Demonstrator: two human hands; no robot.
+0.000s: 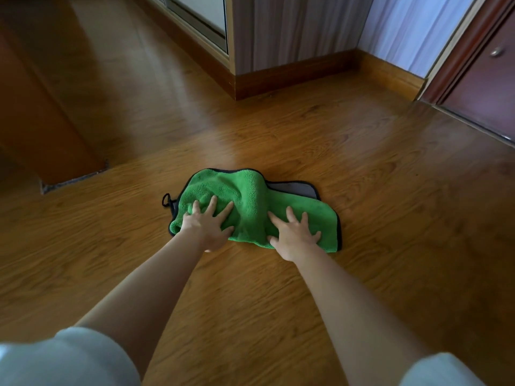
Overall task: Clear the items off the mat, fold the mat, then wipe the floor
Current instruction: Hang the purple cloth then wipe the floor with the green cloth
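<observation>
A: What are the 2 hands doing?

B: The left hand (207, 224) and right hand (295, 232) are both lying flat with fingers spread, pressing on the green cloth (250, 199) rather than gripping it. The cloth is lying bunched on the floor (362, 190) under both palms.

A: Why flat like that?

B: Probably to be spreading pressure while pushing the cloth along, so I'm judging the wiping step is under way.

A: Anything unclear?

B: The mat isn't showing anywhere. The cloth's grey underside is peeking out beyond the right hand, and a black loop (166, 201) is sticking out left of the left hand. The palms are hiding the cloth beneath.
</observation>
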